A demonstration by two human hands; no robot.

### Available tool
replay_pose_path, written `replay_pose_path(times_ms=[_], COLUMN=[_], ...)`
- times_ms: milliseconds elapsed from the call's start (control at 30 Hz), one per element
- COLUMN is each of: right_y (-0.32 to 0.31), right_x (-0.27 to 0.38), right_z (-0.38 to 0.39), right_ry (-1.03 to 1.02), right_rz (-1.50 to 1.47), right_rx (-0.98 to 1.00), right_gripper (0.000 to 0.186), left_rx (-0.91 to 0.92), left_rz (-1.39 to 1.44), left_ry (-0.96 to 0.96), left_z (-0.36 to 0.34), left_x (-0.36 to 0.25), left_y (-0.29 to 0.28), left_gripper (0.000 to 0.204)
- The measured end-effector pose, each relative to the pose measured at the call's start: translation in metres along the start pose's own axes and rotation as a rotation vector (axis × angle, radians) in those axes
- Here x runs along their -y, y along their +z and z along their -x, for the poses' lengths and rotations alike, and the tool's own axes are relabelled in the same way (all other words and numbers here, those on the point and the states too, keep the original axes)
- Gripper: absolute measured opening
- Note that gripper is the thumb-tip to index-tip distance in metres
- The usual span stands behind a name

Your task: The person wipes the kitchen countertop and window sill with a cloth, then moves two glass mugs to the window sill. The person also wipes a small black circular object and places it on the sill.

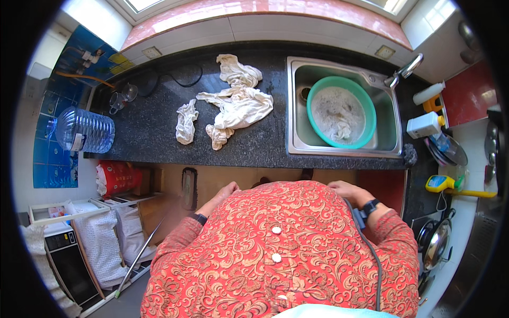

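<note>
My left hand [228, 192] is low beside the left of my red patterned top, its fingers mostly hidden by the fabric. On the other side, my right hand [347, 191] rests against the top, fingertips tucked out of sight. Neither hand touches anything on the counter. Ahead lies a crumpled white cloth [246, 108], with another white cloth [238, 71] behind it. A smaller white cloth [186, 122] lies to their left, and a stained bunched cloth [218, 137] in front. In the steel sink [291, 144], a green basin [313, 124] holds sudsy grey water and a soaked cloth [344, 131].
A faucet [405, 71] stands at the sink's back right corner. Right of it are a white jug [424, 125] and a yellow spray bottle [439, 183]. A large clear water bottle [95, 130] and glass cups [123, 97] occupy the left end of the dark counter [154, 139].
</note>
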State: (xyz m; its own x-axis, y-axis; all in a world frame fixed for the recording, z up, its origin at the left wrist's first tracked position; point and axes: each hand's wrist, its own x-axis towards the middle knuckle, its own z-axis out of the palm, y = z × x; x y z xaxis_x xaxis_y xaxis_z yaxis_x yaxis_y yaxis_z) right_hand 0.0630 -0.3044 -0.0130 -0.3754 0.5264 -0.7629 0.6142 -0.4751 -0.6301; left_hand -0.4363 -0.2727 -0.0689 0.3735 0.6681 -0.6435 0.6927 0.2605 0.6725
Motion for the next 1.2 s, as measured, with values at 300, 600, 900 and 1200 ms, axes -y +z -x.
replay_pose_path(times_ms=[300,600,900,1200], right_y=[-0.070,-0.199,-0.228,-0.246], right_x=[-0.005,-0.038,-0.084,-0.038], right_z=[0.024,-0.095,-0.215,-0.170], right_ry=[0.047,0.058,0.190,-0.290], right_rz=[-0.350,0.427,0.621,0.046], right_rx=[-0.578,-0.804,-0.423,-0.500], right_gripper=[0.015,0.036,0.037,0.011], left_rx=[0.001,0.430,0.129,0.221], left_rz=[0.370,-0.168,0.331,0.899], left_ry=[0.127,-0.360,0.207,-0.207], left_z=[0.037,-0.010,-0.127,-0.268], left_x=[-0.060,-0.127,-0.264,-0.342], left_y=[-0.056,-0.058,-0.053,0.046], left_gripper=[0.030,0.038,0.033,0.066])
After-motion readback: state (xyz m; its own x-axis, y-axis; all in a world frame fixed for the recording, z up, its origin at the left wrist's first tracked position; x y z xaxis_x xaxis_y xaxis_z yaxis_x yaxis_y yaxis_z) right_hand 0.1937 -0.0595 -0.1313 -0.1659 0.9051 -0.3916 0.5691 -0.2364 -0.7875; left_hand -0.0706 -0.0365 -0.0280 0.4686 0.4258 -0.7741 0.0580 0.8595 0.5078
